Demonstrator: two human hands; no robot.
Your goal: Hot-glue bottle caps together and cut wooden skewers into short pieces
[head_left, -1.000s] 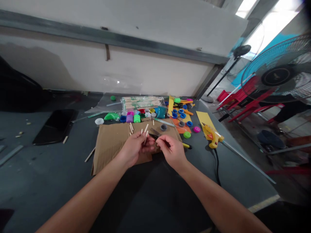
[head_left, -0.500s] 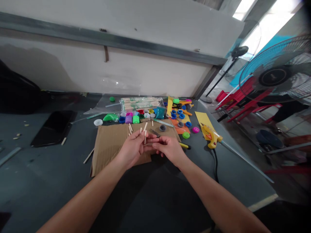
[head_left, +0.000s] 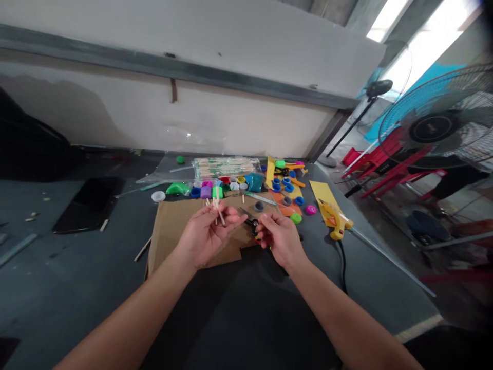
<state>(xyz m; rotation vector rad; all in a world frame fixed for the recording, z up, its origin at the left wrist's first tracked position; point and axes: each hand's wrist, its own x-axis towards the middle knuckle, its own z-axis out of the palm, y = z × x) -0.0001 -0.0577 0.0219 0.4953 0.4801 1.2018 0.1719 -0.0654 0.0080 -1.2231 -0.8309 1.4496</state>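
Note:
My left hand (head_left: 206, 234) is closed in a pinch on a few short pale wooden sticks (head_left: 219, 210), which stand upright from thumb and fingertips. Facing it, my right hand (head_left: 279, 237) has curled fingers, thumb and forefinger pressed together; whatever is in them is hidden. Just left of the right fingertips a dark pointed cutting tool (head_left: 252, 221) shows its tip and pivot; my hand covers part of its handles, so I cannot tell whether it is touched. Beneath both hands lies a brown cardboard sheet (head_left: 169, 231), with another short stick (head_left: 243, 198) farther back.
Colourful bottle caps (head_left: 206, 191) and bagged wooden sticks (head_left: 227, 167) line the back. At right lies a yellow glue gun (head_left: 338, 226) with its black cord (head_left: 342, 267). A phone (head_left: 82, 205) lies left; a fan (head_left: 435, 127) stands beyond the table's right edge.
My hands have moved apart: the left slightly left with the sticks, the right slightly right. More of the dark tool shows between them. The camera view has shifted slightly.

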